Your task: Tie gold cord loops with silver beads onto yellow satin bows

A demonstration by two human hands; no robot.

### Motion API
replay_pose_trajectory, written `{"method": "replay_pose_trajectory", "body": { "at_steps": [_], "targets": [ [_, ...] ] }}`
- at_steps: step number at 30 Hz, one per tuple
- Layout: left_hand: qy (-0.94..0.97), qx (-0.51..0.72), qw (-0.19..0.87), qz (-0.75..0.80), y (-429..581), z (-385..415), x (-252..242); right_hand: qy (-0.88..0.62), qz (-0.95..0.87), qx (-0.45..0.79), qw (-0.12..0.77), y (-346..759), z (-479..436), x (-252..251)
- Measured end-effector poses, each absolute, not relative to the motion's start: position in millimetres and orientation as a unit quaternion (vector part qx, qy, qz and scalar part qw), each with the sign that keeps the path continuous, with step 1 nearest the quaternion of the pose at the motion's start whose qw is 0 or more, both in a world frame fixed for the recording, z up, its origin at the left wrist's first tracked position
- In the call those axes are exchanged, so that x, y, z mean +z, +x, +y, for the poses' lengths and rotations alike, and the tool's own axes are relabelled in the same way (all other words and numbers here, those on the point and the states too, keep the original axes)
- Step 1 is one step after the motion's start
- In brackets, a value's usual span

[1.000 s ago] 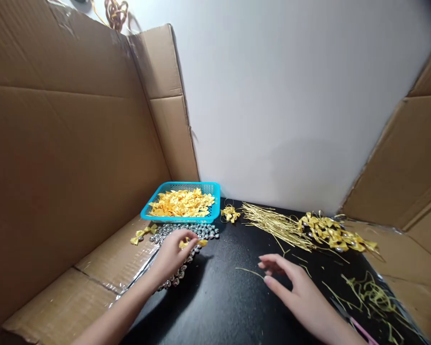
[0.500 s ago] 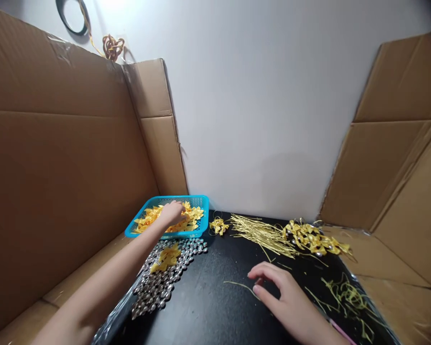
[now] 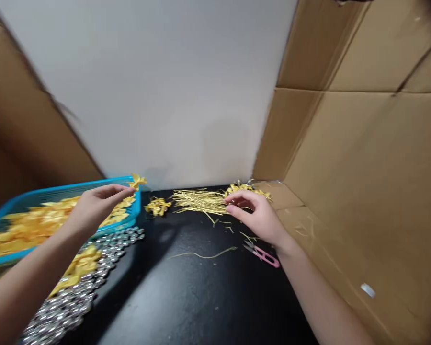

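My left hand (image 3: 95, 206) hovers over the blue basket (image 3: 17, 199) full of yellow ribbon bows and pinches one yellow bow (image 3: 137, 181) at its fingertips. My right hand (image 3: 257, 214) reaches to the bundle of gold wire ties (image 3: 197, 200) at the back of the black table, fingers curled on the strands; I cannot make out whether a strand is gripped. A heap of silver bells (image 3: 75, 297) lies in front of the basket, with a few bows (image 3: 77, 266) on it.
Pink thread snips (image 3: 264, 255) lie beside my right wrist. One loose gold tie (image 3: 201, 254) lies mid-table. A small cluster of bows (image 3: 158, 206) sits by the basket. Cardboard walls (image 3: 362, 158) close in the right and left sides; a white wall is behind.
The view has swung right. My left hand lifted a bow out of the basket. My right hand moved from the mid-table up to the gold tie bundle.
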State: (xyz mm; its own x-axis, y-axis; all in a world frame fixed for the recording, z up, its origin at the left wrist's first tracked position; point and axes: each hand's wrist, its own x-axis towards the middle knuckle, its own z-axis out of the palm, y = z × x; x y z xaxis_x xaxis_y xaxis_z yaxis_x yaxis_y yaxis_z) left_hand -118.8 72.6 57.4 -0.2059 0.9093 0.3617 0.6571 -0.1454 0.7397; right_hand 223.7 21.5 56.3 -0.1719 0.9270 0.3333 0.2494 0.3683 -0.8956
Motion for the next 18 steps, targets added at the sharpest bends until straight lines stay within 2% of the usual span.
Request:
{"method": "replay_pose_trajectory", "body": {
  "at_steps": [4, 7, 11, 13, 16, 18],
  "targets": [
    [0.615, 0.449, 0.351, 0.545, -22, 36, 57, -0.399, -0.578, 0.497, 0.51, 186, 15, 38],
    [0.604, 0.507, 0.392, 0.474, 22, 23, 60, -0.379, -0.488, 0.51, 0.598, 144, 19, 29],
    [0.602, 0.551, 0.348, 0.462, 25, 26, 68, -0.346, -0.477, 0.487, 0.645, 128, 31, 46],
    [0.644, 0.53, 0.273, 0.479, 15, 27, 72, -0.332, -0.504, 0.489, 0.63, 139, 35, 58],
    [0.707, 0.482, 0.113, 0.505, 1, 23, 78, -0.339, -0.631, 0.454, 0.529, 168, 37, 70],
    [0.743, 0.448, 0.08, 0.491, -3, 21, 80, -0.359, -0.722, 0.419, 0.418, 184, 36, 74]
  ]
}}
